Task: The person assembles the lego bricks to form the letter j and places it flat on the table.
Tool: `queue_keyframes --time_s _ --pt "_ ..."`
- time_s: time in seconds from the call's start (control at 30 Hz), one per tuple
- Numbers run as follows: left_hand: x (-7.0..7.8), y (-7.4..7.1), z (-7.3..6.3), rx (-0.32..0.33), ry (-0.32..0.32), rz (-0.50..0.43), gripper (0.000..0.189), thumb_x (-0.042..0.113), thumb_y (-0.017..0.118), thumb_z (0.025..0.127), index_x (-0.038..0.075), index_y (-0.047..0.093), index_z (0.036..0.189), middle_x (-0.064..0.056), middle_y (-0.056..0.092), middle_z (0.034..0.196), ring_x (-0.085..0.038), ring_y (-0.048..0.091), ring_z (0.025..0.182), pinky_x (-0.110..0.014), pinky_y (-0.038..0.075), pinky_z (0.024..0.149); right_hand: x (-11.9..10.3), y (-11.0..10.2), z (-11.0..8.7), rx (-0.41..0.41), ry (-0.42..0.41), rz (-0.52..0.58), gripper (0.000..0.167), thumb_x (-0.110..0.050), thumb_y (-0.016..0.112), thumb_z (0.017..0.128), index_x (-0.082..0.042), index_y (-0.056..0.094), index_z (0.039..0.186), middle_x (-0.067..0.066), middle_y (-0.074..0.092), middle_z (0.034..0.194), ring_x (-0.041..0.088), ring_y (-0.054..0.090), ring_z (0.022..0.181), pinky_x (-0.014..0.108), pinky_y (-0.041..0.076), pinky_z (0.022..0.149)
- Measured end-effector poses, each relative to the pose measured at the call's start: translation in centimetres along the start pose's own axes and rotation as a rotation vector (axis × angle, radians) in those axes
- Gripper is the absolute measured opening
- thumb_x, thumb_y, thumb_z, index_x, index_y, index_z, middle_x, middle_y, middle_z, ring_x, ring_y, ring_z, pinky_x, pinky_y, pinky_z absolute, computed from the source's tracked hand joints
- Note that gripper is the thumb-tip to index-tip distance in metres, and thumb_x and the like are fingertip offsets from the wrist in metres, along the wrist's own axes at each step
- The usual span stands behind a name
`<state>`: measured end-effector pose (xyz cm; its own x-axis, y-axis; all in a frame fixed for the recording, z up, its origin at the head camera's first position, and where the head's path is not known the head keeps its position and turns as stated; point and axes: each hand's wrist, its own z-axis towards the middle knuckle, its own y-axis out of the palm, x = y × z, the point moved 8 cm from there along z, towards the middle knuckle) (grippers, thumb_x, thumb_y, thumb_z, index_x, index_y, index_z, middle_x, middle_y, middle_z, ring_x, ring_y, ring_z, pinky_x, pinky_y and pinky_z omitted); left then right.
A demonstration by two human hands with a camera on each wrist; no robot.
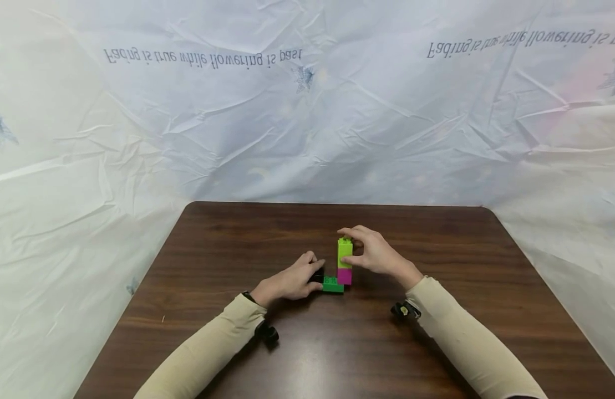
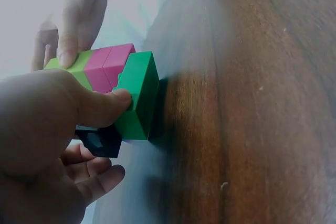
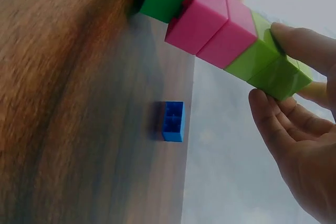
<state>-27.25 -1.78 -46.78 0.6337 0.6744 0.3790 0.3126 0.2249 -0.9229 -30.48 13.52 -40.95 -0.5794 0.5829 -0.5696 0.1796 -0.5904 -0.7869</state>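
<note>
A green toy building brick lies flat on the table, its studs up. My left hand pinches it at its left end, the thumb along its side. A black brick sits beside that thumb, partly hidden by the hand. On the green brick's right end stands an upright column of pink bricks below and lime-green bricks above. Near the column's top, my right hand holds the lime part between thumb and fingers. The column's base overlaps the green brick in the head view.
A blue brick lies on the table away from the column, its hollow side showing in the right wrist view. The brown wooden table has pale printed sheeting hung behind it and at both sides.
</note>
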Motion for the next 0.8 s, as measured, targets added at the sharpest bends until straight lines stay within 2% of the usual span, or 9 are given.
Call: queue_keyframes --time_s 0.13,0.33,0.43,0.8 --pt "-0.2 -0.1 -0.2 0.038 -0.023 -0.014 0.057 0.034 0.060 0.097 0.005 0.046 0.143 -0.003 0.044 0.112 -0.013 0.043 0.094 -0.026 0.042 0.078 0.3 0.0 -0.1 0.052 -0.007 -0.016 0.054 -0.028 0.080 0.082 -0.012 0.061 0.131 0.006 0.060 0.120 0.020 0.062 0.099 0.038 0.054 0.081" --pt "-0.3 -0.8 -0.5 0.162 -0.037 -0.039 0.043 0.031 0.068 0.092 0.008 0.054 0.125 -0.006 0.052 0.114 -0.016 0.052 0.101 -0.032 0.048 0.088 0.8 0.0 -0.2 0.114 0.025 -0.009 0.051 -0.033 0.081 0.081 -0.013 0.065 0.124 0.005 0.064 0.119 0.021 0.063 0.098 0.041 0.053 0.081" --pt "-0.3 -1.1 -0.7 0.203 -0.039 -0.052 0.040 0.031 0.070 0.090 0.009 0.055 0.120 -0.006 0.055 0.111 -0.017 0.055 0.099 -0.033 0.049 0.088 1.0 0.0 -0.2 0.128 0.040 -0.013 0.049 -0.034 0.081 0.080 -0.013 0.065 0.122 0.005 0.064 0.118 0.022 0.063 0.099 0.042 0.053 0.081" --pt "0.0 -1.2 -1.5 0.236 -0.059 -0.068 0.037 0.031 0.072 0.089 0.008 0.062 0.116 -0.006 0.059 0.110 -0.019 0.059 0.097 -0.034 0.051 0.086 1.0 0.3 -0.1 0.130 0.028 -0.020 0.049 -0.029 0.082 0.079 -0.006 0.067 0.120 0.008 0.064 0.119 0.024 0.065 0.100 0.040 0.054 0.082"
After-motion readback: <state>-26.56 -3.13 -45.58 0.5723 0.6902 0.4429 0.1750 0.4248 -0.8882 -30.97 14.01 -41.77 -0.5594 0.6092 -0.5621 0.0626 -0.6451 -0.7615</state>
